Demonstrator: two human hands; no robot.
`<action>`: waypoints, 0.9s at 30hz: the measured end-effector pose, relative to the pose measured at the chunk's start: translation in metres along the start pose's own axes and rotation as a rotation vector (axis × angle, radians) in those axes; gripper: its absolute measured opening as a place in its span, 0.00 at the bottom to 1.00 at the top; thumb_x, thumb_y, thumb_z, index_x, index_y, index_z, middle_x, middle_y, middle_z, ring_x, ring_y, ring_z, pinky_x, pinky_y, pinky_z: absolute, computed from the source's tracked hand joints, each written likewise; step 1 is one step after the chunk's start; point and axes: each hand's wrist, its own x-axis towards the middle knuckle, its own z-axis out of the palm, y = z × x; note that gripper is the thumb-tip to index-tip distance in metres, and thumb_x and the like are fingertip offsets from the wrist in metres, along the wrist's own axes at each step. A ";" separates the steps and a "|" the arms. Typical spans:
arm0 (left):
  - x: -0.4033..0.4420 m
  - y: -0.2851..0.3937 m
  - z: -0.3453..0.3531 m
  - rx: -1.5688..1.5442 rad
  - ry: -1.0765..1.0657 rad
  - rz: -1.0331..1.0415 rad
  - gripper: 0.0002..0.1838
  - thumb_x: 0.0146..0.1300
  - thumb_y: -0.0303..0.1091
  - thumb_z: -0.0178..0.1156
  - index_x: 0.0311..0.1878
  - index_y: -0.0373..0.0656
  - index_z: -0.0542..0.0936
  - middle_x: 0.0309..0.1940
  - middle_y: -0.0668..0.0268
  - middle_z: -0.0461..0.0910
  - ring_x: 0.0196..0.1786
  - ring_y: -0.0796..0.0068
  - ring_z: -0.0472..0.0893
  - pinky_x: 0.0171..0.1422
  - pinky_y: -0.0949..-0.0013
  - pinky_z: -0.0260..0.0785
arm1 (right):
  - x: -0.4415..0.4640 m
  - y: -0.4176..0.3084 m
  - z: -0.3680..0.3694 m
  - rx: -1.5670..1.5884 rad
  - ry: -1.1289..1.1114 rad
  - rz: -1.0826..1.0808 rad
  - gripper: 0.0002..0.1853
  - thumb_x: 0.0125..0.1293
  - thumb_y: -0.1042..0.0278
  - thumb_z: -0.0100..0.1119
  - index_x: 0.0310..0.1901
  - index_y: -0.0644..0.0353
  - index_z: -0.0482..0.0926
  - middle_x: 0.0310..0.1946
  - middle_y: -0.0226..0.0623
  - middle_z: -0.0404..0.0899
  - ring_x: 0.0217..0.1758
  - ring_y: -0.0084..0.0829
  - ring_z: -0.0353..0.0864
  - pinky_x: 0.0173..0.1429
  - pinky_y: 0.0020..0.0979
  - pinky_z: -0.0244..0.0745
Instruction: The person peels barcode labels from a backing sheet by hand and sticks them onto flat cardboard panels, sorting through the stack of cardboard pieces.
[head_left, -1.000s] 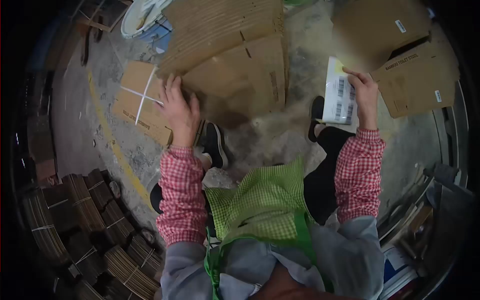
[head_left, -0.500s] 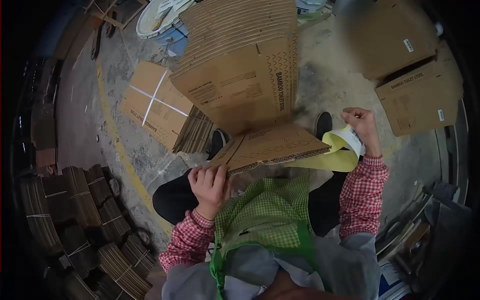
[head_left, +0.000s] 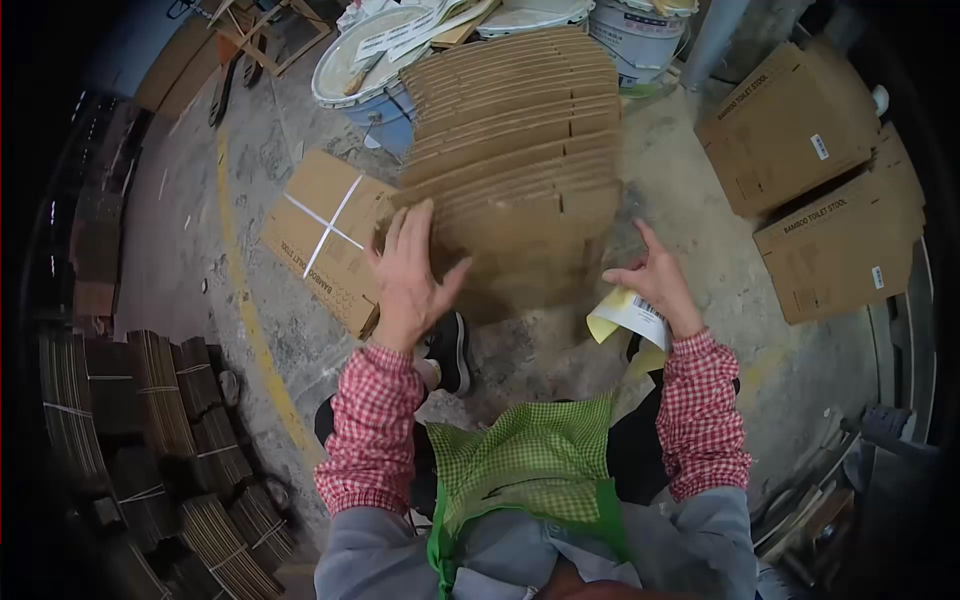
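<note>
A leaning row of flat cardboard cartons (head_left: pixel 520 165) stands before me, its near face blurred by motion. My left hand (head_left: pixel 405 280) is at the left edge of the row, fingers stretched up and thumb spread; contact with the cardboard is hard to judge. Right of the cartons, my right hand (head_left: pixel 660 285) has its index finger pointing up and its thumb reaching left. A strip of labels (head_left: pixel 635 318), white with a barcode on one side and yellow on the other, hangs from its curled lower fingers, which are partly hidden.
A strapped carton bundle (head_left: pixel 325 235) lies on the floor at left. More cartons (head_left: pixel 835 240) lean at right. Behind the row stand a blue bucket (head_left: pixel 380 120) with papers on top and a white bucket (head_left: pixel 635 40). Several tied cardboard bundles (head_left: pixel 165 390) fill the lower left.
The carton that sloped toward my lap is now up against the row. My left hand has left its edge and moved up; my right hand has shifted left with the label strip.
</note>
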 end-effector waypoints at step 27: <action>0.045 -0.023 0.002 -0.068 -0.089 -0.005 0.29 0.58 0.46 0.64 0.61 0.47 0.73 0.63 0.55 0.69 0.60 0.52 0.71 0.63 0.53 0.61 | -0.072 0.009 -0.030 -0.164 -0.116 -0.186 0.32 0.44 0.64 0.76 0.50 0.66 0.69 0.38 0.50 0.81 0.40 0.45 0.83 0.43 0.35 0.78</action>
